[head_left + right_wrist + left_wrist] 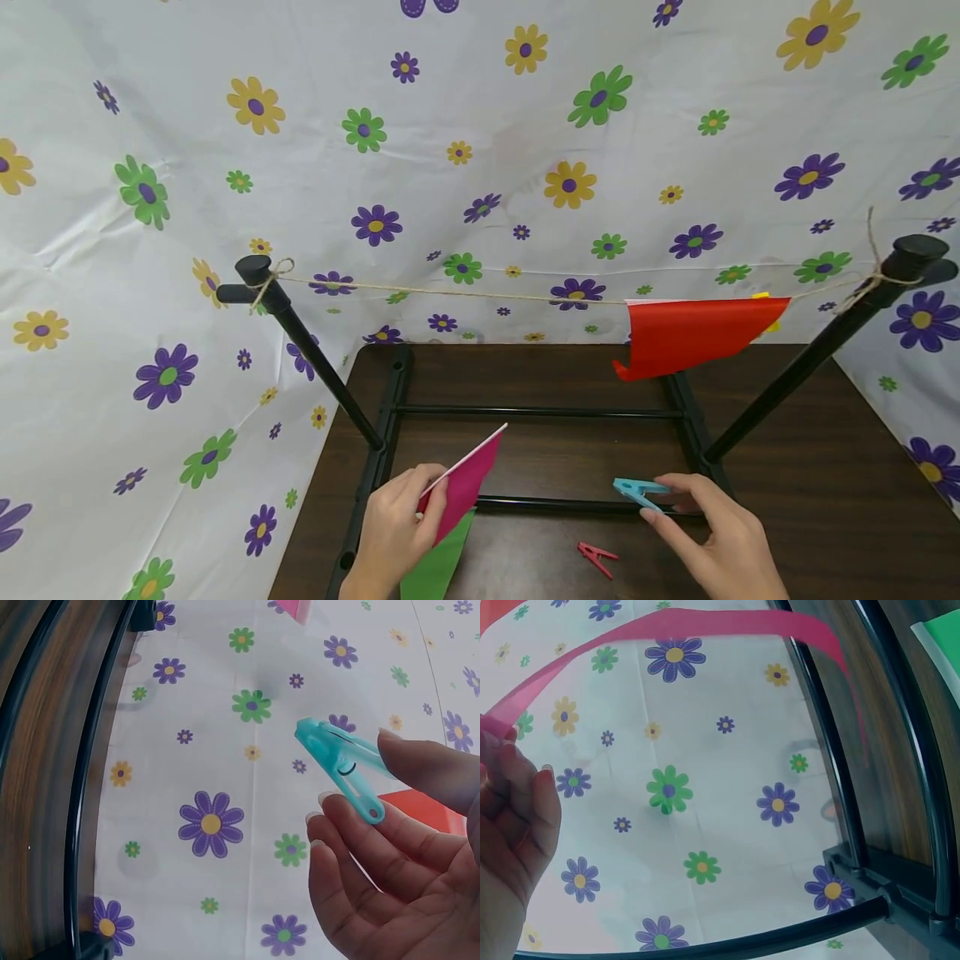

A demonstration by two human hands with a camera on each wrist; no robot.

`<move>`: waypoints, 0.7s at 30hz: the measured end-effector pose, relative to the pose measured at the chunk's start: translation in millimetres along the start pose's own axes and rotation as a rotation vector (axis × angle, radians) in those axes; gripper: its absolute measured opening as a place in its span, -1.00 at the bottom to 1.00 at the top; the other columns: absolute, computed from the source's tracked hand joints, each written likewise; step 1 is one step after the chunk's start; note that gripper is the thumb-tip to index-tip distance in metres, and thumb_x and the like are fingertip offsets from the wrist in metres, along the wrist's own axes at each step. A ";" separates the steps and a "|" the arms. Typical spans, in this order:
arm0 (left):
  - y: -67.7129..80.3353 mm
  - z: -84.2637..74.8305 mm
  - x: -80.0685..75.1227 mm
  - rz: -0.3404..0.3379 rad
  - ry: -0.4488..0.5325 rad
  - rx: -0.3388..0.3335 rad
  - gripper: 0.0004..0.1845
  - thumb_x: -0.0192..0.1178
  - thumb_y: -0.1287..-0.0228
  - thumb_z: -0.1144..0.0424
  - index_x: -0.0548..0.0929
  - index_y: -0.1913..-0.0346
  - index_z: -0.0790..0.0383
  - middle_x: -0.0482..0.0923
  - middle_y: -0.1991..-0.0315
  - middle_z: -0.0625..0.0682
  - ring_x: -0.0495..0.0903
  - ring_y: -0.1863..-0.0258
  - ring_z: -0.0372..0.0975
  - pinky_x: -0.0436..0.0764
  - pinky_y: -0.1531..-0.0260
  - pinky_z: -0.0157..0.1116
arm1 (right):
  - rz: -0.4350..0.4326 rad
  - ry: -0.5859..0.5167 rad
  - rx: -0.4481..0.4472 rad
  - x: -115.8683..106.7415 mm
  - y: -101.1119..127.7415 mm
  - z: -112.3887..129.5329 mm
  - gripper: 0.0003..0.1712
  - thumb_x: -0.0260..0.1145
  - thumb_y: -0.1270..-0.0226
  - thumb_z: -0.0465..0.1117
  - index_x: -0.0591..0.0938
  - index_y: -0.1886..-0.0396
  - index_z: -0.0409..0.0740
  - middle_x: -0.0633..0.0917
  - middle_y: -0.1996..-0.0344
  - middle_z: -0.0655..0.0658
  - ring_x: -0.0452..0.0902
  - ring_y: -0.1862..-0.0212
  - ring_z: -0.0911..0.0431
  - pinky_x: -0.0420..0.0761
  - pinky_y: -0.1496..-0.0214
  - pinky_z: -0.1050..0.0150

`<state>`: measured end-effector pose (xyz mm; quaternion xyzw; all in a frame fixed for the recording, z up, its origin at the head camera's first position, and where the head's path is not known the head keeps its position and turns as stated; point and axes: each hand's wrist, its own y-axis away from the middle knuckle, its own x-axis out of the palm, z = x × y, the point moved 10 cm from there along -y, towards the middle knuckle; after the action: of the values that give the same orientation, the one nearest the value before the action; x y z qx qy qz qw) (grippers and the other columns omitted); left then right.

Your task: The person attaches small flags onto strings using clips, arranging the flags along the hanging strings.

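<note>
My left hand (397,517) pinches a pink sheet (472,483) by its white-edged top, and the sheet hangs down above the table. In the left wrist view this pink sheet (720,622) shows as a curved band running off from the fingers. A light blue clothespin (337,761) is held between the thumb and fingers of my right hand (716,529). Its jaws point left, towards the pink sheet, and look closed. Below and between the hands, a small red clothespin (597,557) lies on the table. A green sheet (438,562) lies partly under the pink one.
A thin string (450,292) runs between a left black post (322,358) and a right black post (810,367). From its right part hangs a red sheet (697,333), with a yellow clip (761,296) at its top. A black frame (540,412) stands on the brown table (840,467).
</note>
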<state>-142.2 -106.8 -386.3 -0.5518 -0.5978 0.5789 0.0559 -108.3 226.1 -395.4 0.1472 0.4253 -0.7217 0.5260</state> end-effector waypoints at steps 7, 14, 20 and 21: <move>-0.4 0.4 -0.7 0.009 -0.001 0.001 -0.91 0.25 -0.42 0.25 0.67 0.25 0.20 0.72 0.38 -0.05 0.66 0.48 -0.32 0.64 0.54 -0.41 | -0.081 -0.037 -0.012 -10.3 -0.6 5.5 -0.42 0.70 0.22 -0.47 0.73 0.10 -0.12 0.72 0.35 0.09 0.61 0.38 0.31 0.47 0.48 0.55; -0.5 0.2 -0.8 0.005 -0.013 0.012 -0.92 0.39 -0.23 0.34 0.68 0.27 0.16 0.70 0.40 -0.08 0.65 0.49 -0.33 0.65 0.51 -0.38 | -0.107 -0.039 0.000 -14.6 -0.5 6.2 -0.42 0.70 0.22 -0.47 0.74 0.10 -0.11 0.74 0.35 0.10 0.61 0.39 0.30 0.45 0.49 0.53; -2.2 1.0 -1.4 0.002 -0.005 0.004 -0.80 0.47 -0.06 0.40 0.69 0.27 0.15 0.70 0.40 -0.10 0.62 0.50 -0.35 0.60 0.54 -0.42 | -0.115 -0.056 -0.024 -17.0 -0.5 10.4 -0.42 0.69 0.22 -0.49 0.74 0.09 -0.13 0.71 0.32 0.19 0.62 0.38 0.30 0.44 0.49 0.52; -2.6 1.0 -1.9 -0.003 -0.005 0.005 -0.84 0.46 -0.12 0.37 0.69 0.27 0.15 0.70 0.40 -0.09 0.61 0.50 -0.35 0.60 0.55 -0.42 | -0.116 -0.055 -0.023 -17.2 -0.5 10.6 -0.42 0.69 0.21 -0.48 0.74 0.09 -0.13 0.72 0.33 0.17 0.62 0.38 0.30 0.43 0.50 0.52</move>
<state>-143.7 -108.2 -383.5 -0.5493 -0.5972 0.5817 0.0565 -99.3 228.9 -377.6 0.0962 0.4268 -0.7498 0.4965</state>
